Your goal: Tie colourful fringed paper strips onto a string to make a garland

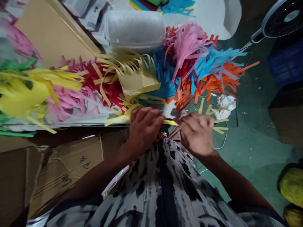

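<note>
A yellow paper tassel (pixel 170 122) stretches between my two hands at the table's front edge, its middle gathered into a narrow band. My left hand (pixel 145 127) has its fingers curled round the left part, and yellow strips stick out beyond it. Closed on the right part is my right hand (pixel 197 132), slightly blurred, with fringe strips fanning out past the knuckles. Just above my left hand lies a pale yellow sheet of fringed paper (pixel 139 82). Pink fringed paper (pixel 189 44), blue fringed paper (pixel 208 64) and orange fringed paper (pixel 222 78) are heaped above my right hand.
Yellow fringed paper (pixel 26 91) and pink strips (pixel 73 101) cover the table's left side. Behind the heap stands a clear plastic container (pixel 134 28). A crumpled white paper (pixel 226 106) sits at the right corner. Cardboard (pixel 78 160) is below left; a fan (pixel 284 19) stands at upper right.
</note>
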